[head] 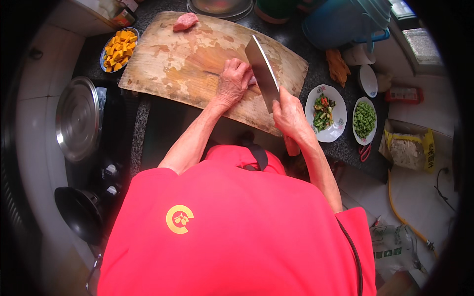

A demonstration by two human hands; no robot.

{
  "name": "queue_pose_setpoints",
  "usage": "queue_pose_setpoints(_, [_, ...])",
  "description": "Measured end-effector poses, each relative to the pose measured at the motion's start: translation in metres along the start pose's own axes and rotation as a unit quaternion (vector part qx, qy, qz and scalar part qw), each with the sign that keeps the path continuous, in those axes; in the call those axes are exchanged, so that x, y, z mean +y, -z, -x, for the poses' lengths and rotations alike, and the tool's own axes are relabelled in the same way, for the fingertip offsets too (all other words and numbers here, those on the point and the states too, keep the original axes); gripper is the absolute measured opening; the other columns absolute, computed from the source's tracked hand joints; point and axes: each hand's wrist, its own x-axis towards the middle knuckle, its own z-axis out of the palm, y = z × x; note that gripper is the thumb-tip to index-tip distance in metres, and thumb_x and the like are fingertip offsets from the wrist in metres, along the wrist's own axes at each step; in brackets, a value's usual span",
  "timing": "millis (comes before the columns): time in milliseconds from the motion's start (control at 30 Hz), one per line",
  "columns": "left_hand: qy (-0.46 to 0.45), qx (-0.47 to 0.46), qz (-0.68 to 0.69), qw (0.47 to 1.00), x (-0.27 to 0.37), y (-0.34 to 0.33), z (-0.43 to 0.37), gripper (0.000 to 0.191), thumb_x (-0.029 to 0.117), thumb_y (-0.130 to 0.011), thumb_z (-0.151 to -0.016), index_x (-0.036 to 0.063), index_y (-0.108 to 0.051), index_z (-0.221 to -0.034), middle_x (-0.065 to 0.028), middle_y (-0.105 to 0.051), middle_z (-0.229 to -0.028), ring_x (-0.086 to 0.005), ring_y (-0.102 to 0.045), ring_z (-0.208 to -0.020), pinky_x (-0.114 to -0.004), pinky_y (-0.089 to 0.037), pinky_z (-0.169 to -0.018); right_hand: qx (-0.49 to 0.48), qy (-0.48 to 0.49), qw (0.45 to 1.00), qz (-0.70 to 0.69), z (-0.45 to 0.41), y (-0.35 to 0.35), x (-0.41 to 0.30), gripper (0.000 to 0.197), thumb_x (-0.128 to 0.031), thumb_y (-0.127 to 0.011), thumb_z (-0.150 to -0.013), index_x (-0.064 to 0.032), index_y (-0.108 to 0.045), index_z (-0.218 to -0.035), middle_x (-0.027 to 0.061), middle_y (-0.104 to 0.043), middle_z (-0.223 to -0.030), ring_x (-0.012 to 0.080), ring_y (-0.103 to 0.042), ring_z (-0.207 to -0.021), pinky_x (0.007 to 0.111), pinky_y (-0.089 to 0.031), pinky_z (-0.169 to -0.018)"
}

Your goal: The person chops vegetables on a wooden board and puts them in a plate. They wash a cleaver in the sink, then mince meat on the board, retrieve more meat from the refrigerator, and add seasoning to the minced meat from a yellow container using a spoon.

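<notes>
My right hand (290, 113) grips a Chinese cleaver (262, 70) by its handle. The blade stands on edge, tilted, just to the right of my left fingers. With fingers curled, my left hand (234, 79) presses a small pale piece of food (253, 81) onto the wooden cutting board (166, 63). Most of that piece is hidden by the hand and blade, so I cannot tell what it is. A chunk of raw pink meat (185, 22) lies near the board's far edge. Wet patches mark the wood.
Left of the board is a bowl of orange cubes (120, 50), beyond a steel lid (77, 118) and black wok (78, 214). On the right are a plate of chopped peppers (324, 113), a dish of cut green beans (364, 119), red-handled scissors (364, 152) and a blue bucket (333, 24).
</notes>
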Motion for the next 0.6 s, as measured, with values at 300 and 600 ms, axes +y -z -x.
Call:
queue_pose_setpoints(300, [0.008, -0.011, -0.005, 1.000, -0.001, 0.000, 0.004, 0.008, 0.008, -0.060, -0.070, 0.0057, -0.057, -0.076, -0.0088, -0.049, -0.079, -0.0280, -0.047, -0.077, -0.036, -0.043, -0.066, -0.075, -0.087, 0.993, 0.015, -0.032, -0.024, -0.007, 0.013, 0.000, -0.043, -0.072, 0.0077, -0.044, -0.083, 0.0316, -0.054, -0.073, 0.0464, -0.054, -0.074, 0.050, -0.043, -0.068])
queue_pose_setpoints(600, [0.019, -0.004, -0.005, 1.000, 0.001, 0.001, 0.001, 0.007, 0.006, -0.060, -0.070, 0.0046, -0.058, -0.077, -0.0104, -0.052, -0.079, -0.0286, -0.049, -0.076, -0.036, -0.042, -0.066, -0.030, -0.060, 0.997, 0.039, -0.039, -0.033, 0.000, 0.017, -0.001, -0.043, -0.074, 0.0084, -0.046, -0.087, 0.0323, -0.055, -0.078, 0.0465, -0.055, -0.078, 0.050, -0.043, -0.069])
